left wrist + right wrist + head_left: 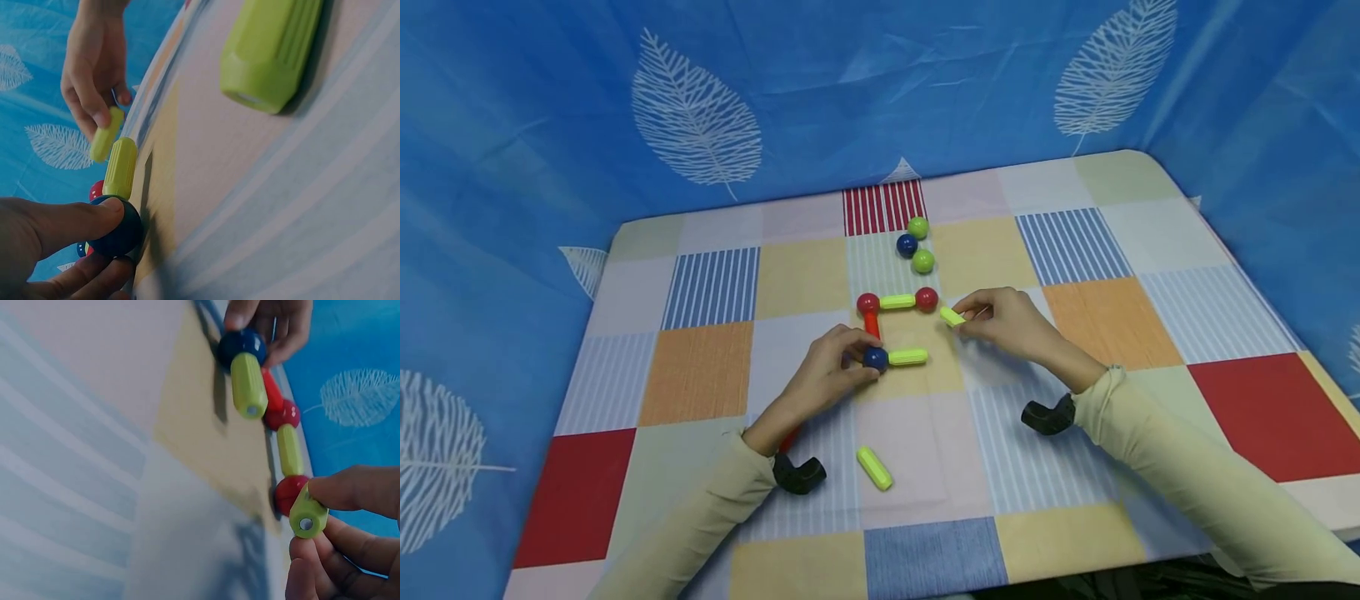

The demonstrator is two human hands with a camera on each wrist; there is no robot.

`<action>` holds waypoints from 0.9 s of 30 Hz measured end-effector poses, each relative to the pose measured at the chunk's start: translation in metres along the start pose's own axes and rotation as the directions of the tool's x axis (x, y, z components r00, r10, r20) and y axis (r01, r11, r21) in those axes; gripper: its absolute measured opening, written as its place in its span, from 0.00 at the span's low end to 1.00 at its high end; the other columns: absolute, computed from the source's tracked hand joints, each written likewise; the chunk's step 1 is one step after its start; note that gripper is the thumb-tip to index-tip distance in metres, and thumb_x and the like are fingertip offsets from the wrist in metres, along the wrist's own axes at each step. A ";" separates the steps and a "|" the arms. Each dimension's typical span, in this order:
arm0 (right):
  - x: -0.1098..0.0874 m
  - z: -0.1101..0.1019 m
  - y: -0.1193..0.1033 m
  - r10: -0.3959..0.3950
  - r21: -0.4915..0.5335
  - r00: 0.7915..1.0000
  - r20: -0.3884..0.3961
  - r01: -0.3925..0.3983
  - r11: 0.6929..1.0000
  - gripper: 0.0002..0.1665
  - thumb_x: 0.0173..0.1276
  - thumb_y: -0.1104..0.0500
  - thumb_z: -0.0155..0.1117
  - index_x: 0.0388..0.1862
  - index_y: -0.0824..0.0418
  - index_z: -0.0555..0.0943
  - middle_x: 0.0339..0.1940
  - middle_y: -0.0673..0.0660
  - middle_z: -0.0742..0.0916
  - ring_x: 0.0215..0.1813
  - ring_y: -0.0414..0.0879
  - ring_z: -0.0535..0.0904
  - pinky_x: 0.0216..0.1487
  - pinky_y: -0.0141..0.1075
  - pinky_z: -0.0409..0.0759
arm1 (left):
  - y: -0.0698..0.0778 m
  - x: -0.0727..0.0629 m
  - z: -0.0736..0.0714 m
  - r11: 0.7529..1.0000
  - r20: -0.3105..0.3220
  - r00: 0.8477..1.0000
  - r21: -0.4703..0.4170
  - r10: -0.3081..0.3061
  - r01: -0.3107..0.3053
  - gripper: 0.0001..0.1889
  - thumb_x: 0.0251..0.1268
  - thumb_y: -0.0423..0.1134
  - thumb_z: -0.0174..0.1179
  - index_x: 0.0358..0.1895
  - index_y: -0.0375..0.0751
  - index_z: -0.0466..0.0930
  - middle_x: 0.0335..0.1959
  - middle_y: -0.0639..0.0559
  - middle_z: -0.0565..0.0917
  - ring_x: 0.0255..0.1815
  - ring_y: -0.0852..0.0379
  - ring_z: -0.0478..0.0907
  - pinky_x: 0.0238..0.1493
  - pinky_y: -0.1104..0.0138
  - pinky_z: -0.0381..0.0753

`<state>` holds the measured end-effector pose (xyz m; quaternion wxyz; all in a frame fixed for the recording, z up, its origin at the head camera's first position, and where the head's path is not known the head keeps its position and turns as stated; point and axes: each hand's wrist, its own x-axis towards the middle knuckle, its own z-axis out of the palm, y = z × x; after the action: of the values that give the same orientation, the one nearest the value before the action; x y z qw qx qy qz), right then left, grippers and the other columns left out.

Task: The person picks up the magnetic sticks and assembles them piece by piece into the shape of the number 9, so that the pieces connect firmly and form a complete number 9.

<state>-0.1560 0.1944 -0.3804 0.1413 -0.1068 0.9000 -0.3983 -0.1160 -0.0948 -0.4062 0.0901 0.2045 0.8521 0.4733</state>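
Left hand (820, 371) pinches a dark blue ball (876, 359), whose lime stick (908, 357) points to three o'clock and red stick (871, 326) to twelve; the right hand (1009, 323) pinches a lime rod (951, 317) at that ball's two o'clock, near a red ball (927, 299) at its ten o'clock; a loose lime piece (874, 468) lies at the dark blue ball's six o'clock

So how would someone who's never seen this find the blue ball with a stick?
Look at the patchwork-covered table, then at the left hand near its middle. That hand pinches a shiny dark blue ball with a green stick pointing out to the right. The other blue ball, farther back beside two green balls, has no stick.
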 end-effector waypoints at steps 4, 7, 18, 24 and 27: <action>0.012 0.001 0.002 0.029 0.004 1.000 0.009 -0.029 1.000 0.16 0.62 0.57 0.70 0.48 0.62 0.85 0.38 0.55 0.86 0.38 0.47 0.80 0.36 0.37 0.76 | 0.001 0.000 0.000 1.000 0.005 1.000 -0.001 -0.011 0.011 0.17 0.57 0.30 0.69 0.51 0.37 0.83 0.42 0.46 0.78 0.41 0.51 0.79 0.43 0.58 0.76; 0.017 0.002 0.002 0.042 0.004 0.999 0.003 -0.042 0.999 0.15 0.62 0.58 0.70 0.47 0.62 0.85 0.36 0.55 0.86 0.36 0.47 0.79 0.35 0.36 0.75 | 0.000 0.001 0.000 1.000 0.009 1.000 0.001 -0.019 0.019 0.17 0.57 0.31 0.69 0.51 0.37 0.83 0.42 0.47 0.78 0.42 0.52 0.79 0.43 0.58 0.77; 0.022 0.006 0.000 0.049 0.001 0.999 -0.009 -0.049 0.999 0.15 0.62 0.60 0.69 0.47 0.64 0.85 0.34 0.55 0.86 0.37 0.46 0.78 0.38 0.36 0.73 | 0.002 0.003 0.000 0.999 0.004 1.000 0.025 -0.022 0.022 0.17 0.58 0.32 0.69 0.52 0.37 0.83 0.43 0.46 0.79 0.41 0.52 0.79 0.43 0.58 0.77; 0.021 0.008 -0.001 0.101 0.022 0.995 0.007 -0.101 0.995 0.16 0.62 0.59 0.69 0.49 0.63 0.85 0.36 0.55 0.85 0.33 0.45 0.77 0.34 0.34 0.75 | 0.001 0.003 0.001 0.999 0.004 0.999 0.033 -0.034 0.034 0.17 0.58 0.32 0.70 0.52 0.39 0.83 0.43 0.46 0.79 0.42 0.51 0.79 0.43 0.57 0.77; 0.021 0.010 0.000 0.139 0.074 0.990 0.028 -0.141 0.987 0.18 0.63 0.59 0.69 0.51 0.65 0.84 0.38 0.57 0.86 0.33 0.44 0.80 0.33 0.34 0.79 | 0.001 0.003 0.001 0.999 0.005 0.999 0.033 -0.034 0.034 0.17 0.57 0.32 0.70 0.52 0.38 0.83 0.43 0.46 0.79 0.42 0.51 0.79 0.43 0.58 0.78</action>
<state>-0.1721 0.1809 -0.3905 0.1832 -0.0424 0.8878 -0.4201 -0.1182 -0.0925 -0.4056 0.0973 0.1929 0.8629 0.4568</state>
